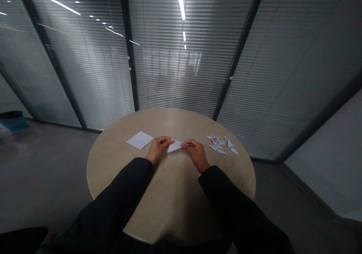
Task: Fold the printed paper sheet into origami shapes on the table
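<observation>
At far left a blue bin on grey floor, then blinds behind dark-framed glass, in front of them a round light-wood table with square white paper at left and white origami cranes at right. Between these, above mid-table, a folded white sheet, long axis roughly crosswise, one corner toward the near left. Left hand pinching its left end, right hand its right, both wrists angled inward.
</observation>
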Action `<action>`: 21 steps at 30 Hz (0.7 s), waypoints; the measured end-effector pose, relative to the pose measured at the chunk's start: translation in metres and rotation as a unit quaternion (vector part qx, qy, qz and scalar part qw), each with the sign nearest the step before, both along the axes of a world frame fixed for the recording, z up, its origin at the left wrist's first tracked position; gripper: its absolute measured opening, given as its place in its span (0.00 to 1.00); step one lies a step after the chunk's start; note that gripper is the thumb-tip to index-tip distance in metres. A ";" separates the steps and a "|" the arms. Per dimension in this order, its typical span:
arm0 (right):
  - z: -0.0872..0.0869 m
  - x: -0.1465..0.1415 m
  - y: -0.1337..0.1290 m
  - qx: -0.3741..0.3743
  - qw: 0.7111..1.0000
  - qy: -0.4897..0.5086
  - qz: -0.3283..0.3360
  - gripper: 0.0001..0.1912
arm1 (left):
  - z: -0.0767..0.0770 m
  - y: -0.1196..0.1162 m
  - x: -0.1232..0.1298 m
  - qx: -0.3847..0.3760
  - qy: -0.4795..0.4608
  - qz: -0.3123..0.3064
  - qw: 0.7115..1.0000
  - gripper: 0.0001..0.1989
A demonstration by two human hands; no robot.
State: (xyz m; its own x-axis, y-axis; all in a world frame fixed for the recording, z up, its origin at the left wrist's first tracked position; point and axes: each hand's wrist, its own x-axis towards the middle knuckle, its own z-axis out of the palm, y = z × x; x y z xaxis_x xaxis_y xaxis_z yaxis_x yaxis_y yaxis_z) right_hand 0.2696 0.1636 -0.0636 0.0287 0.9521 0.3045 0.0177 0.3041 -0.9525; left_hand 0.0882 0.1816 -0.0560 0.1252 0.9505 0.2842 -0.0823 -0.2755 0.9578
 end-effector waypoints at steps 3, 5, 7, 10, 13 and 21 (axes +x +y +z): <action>-0.001 -0.001 0.001 -0.004 1.000 -0.006 0.014 0.15 | 0.000 0.002 -0.002 0.007 0.017 0.011 1.000 0.19; -0.002 -0.001 0.001 -0.004 1.000 -0.013 0.019 0.15 | 0.000 0.002 -0.003 0.014 0.036 0.023 0.999 0.19; -0.003 -0.001 0.002 -0.001 1.000 -0.023 0.016 0.15 | 0.001 0.001 -0.004 0.027 0.055 0.034 0.998 0.19; -0.004 0.000 0.002 0.011 0.999 -0.042 0.006 0.14 | 0.002 0.000 -0.005 0.046 0.067 0.040 0.996 0.17; -0.004 0.000 0.002 0.015 0.999 -0.050 0.007 0.13 | 0.002 0.000 -0.006 0.056 0.077 0.040 0.995 0.16; -0.002 0.002 0.002 0.022 0.998 -0.051 0.027 0.11 | 0.005 0.001 -0.008 0.059 0.095 0.020 0.994 0.17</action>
